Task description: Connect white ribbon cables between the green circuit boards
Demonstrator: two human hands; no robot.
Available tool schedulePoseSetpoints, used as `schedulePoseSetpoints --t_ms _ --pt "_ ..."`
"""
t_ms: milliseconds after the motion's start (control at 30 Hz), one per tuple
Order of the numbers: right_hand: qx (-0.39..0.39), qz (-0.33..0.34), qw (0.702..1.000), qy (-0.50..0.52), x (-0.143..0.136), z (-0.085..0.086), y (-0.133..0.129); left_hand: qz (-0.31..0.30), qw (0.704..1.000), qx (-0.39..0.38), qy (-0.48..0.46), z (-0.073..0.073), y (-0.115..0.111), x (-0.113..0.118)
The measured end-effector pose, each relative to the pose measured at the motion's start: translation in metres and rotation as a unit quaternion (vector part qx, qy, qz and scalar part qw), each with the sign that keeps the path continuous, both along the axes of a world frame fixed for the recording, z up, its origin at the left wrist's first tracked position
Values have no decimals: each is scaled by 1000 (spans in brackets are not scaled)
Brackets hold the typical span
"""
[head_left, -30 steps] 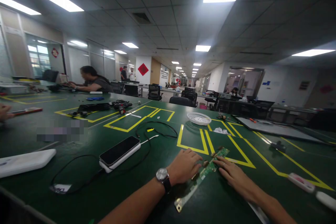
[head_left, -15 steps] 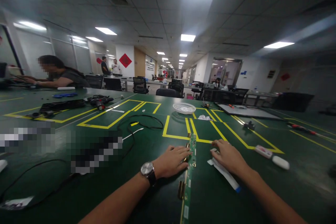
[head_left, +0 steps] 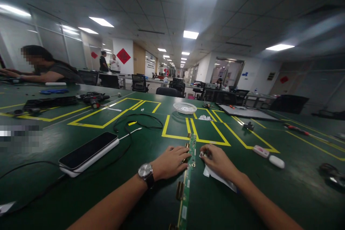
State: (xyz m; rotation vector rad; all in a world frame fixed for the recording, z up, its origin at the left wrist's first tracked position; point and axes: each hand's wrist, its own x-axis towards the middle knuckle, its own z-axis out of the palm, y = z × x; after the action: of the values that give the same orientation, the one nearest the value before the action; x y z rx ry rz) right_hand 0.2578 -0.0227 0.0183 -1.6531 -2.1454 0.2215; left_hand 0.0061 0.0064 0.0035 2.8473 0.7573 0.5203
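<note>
A long, narrow green circuit board [head_left: 185, 196] lies lengthwise in front of me, with brown-gold flexible strips along its left edge. My left hand [head_left: 172, 161], with a watch [head_left: 145, 171] on its wrist, lies on the board's left side with fingers stretched out over it. Just right of the board, my right hand [head_left: 217, 161] has its thumb and fingers pinched on a small white piece [head_left: 201, 154], too small to name. Beneath that hand a white paper-like strip [head_left: 222, 180] rests on the table, partly covered.
A phone [head_left: 88, 151] sits on a white block at left, cables around it. Beyond stand a white plastic basket [head_left: 184, 107] and crumpled tissue [head_left: 205, 118]. At right lie a white and pink eraser-like block [head_left: 261, 151] and a white rounded object [head_left: 276, 161]. A person [head_left: 48, 66] sits far left.
My right hand has moved left toward the board, its fingers closing into a pinch on a small white piece. My left hand stays on the board. The view has turned slightly right.
</note>
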Motion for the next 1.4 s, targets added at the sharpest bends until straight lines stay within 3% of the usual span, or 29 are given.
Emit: schedulePoseSetpoints --t_ms 300,700,867,1400 --pt "25 -8 999 19 -8 -13 5 -2 1000 -6 -4 -3 1 1" --pt "47 -4 999 -1 -16 -15 8 3 999 -38 2 1 -2 3" --pt "53 26 998 19 -11 -17 12 33 998 -46 -4 0 -12 10" --pt "58 94 992 61 -5 -14 17 20 997 -68 12 3 -12 8"
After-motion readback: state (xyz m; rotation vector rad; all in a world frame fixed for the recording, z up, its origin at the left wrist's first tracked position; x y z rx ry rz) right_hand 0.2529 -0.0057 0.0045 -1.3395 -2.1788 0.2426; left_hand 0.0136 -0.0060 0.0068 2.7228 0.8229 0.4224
